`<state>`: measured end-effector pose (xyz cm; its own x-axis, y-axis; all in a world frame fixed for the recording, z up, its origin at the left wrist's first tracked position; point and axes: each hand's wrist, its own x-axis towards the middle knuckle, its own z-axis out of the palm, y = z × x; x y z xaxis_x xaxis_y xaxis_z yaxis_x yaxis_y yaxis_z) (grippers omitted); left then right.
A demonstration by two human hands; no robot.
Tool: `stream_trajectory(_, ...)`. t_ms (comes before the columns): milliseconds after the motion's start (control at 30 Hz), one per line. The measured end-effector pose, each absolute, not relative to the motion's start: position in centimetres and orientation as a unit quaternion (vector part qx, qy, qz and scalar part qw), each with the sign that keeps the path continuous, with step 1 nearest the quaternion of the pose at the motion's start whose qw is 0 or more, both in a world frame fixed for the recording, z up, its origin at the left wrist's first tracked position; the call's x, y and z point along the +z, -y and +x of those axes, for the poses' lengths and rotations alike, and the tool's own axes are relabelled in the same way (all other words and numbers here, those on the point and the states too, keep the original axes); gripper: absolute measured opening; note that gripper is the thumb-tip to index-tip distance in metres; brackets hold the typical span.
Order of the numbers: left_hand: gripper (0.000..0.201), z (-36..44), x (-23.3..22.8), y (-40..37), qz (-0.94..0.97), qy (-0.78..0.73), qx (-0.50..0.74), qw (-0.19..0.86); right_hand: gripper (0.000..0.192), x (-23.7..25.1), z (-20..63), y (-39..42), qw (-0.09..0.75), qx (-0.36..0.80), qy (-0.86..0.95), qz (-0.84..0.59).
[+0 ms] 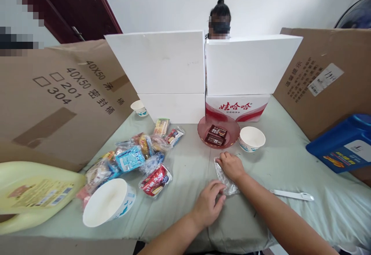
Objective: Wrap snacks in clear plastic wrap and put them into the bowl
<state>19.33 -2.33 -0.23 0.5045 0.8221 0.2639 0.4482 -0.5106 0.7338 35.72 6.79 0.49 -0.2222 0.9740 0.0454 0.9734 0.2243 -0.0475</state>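
A crinkled, clear plastic wrapper point(226, 185) lies on the cloth in front of me. My right hand point(232, 167) covers its upper part, fingers bent and closed on its far end. My left hand point(208, 204) is at the wrapper's near left edge, with thumb and forefinger curled but apart; the fingertips seem to touch the plastic. Just beyond my right hand stands a reddish see-through bowl point(202, 136) with a few dark brown packets point(216, 136) in it. To its right is a white paper bowl point(252, 139) with a blue pattern.
Several snack packets point(130, 158) are heaped at left, beside a larger paper bowl point(108, 203). A white plastic strip point(292, 195) lies at right. A yellow jug point(40, 197), blue jug point(342, 143), white boxes point(171, 65) and cardboard point(58, 104) surround the table. Someone sits behind the boxes.
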Motion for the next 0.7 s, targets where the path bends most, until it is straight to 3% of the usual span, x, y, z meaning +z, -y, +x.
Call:
stream_trajectory(133, 0.027, 20.0, 0.9, 1.3, 0.871, -0.37, 0.285, 0.151, 0.032, 0.0, 35.4, -6.6, 0.044, -0.005, 0.778, -0.626)
stream_trajectory(300, 0.04, 20.1, 0.2, -0.7, 0.935, -0.292, 0.151, 0.135, 0.028, 0.7, 37.5, -7.2, 0.057, -0.011, 0.756, -0.652)
stream_trajectory(433, 0.019, 19.0, -0.8, -0.8, 0.94, -0.272, 0.168, 0.119, 0.03, 2.1, 40.9, -4.8, 0.073, -0.013, 0.745, -0.662)
stream_trajectory(500, 0.012, 18.6, -0.7, -0.9, 0.944, -0.246, 0.187, 0.116, 0.033, 2.5, 41.6, -2.3, 0.088, 0.038, 0.816, -0.569)
stream_trajectory(600, 0.017, 18.7, 0.4, -1.8, 0.933, -0.276, 0.176, 0.152, 0.044, 2.4, 41.3, 0.8, 0.133, 0.177, 0.871, -0.439)
stream_trajectory(700, 0.02, 20.1, 1.6, -3.6, 0.886, -0.403, 0.126, 0.193, 0.022, 1.7, 40.3, 0.9, 0.152, 0.244, 0.777, -0.56)
